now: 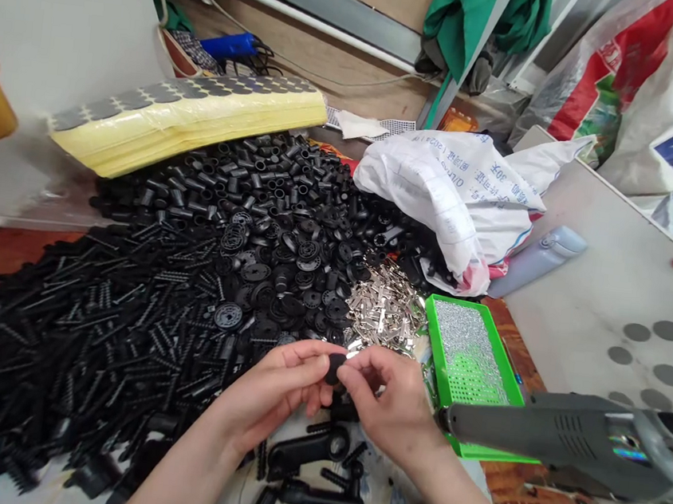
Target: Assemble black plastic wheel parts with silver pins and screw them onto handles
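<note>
Crowded tabletop, small piece, little room for a slip

Black parts spread over most of the tabletop (522, 348), with its red-brown wood showing near the edges. At the middle of the clock is a small round black piece (334, 369). The left hand (280, 382) is pinched on it, and the right hand (388, 390) has finger and thumb closed at its three o'clock edge.

A drop looks like the likeliest trouble: the piece is small and held only by fingertips. It could vanish among the black discs (256, 272) at eleven o'clock or the black screws (125, 318) at nine, being much the same colour.

Silver clips (387, 309) lie just beyond the right hand at one o'clock; a careless knuckle might scatter them into the discs. At three o'clock the green tray (435, 351) holds tiny silver bits (464, 329), which a knock from the forearm could spill.

Grey power tool (534, 433), toward four o'clock, points its tip at the right wrist, so pulling that arm outward might bump it. Black handles (309, 451) at six o'clock crowd the space below.
</note>
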A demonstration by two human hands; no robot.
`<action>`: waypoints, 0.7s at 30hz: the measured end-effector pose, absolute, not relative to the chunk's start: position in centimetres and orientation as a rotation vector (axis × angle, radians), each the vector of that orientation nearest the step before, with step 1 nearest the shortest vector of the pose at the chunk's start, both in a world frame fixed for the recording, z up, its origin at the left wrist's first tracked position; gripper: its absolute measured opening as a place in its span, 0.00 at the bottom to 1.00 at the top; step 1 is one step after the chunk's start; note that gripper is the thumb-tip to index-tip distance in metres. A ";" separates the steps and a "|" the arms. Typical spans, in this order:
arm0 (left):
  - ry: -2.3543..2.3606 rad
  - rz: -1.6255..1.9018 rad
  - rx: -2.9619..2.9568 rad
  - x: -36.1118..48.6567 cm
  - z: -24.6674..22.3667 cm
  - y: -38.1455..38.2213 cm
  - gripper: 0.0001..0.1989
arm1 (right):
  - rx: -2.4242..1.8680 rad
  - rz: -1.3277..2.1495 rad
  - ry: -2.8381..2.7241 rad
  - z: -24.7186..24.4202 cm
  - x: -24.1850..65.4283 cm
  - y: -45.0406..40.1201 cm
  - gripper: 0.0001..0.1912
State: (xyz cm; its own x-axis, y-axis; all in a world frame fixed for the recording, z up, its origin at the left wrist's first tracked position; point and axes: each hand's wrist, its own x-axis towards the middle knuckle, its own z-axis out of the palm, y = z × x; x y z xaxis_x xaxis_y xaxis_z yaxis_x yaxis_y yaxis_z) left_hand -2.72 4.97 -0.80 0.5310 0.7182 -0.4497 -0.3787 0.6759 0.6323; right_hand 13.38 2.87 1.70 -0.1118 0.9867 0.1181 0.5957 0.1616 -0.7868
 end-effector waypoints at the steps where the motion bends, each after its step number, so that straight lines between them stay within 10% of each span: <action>1: 0.768 0.690 0.508 -2.7 -0.8 4.9 0.24 | -1.541 0.858 -1.727 1.6 13.2 2.9 0.09; 6: 0.809 0.712 0.538 -2.5 -0.8 4.9 0.24 | -1.637 1.012 -1.614 1.2 12.9 2.5 0.12; 15: 0.737 0.759 0.518 -2.8 -1.0 5.0 0.21 | -1.226 0.115 -2.186 1.1 13.6 2.4 0.09; 21: 0.719 0.785 0.506 -2.6 -0.9 5.1 0.21 | -1.399 0.489 -1.900 0.7 13.3 2.9 0.09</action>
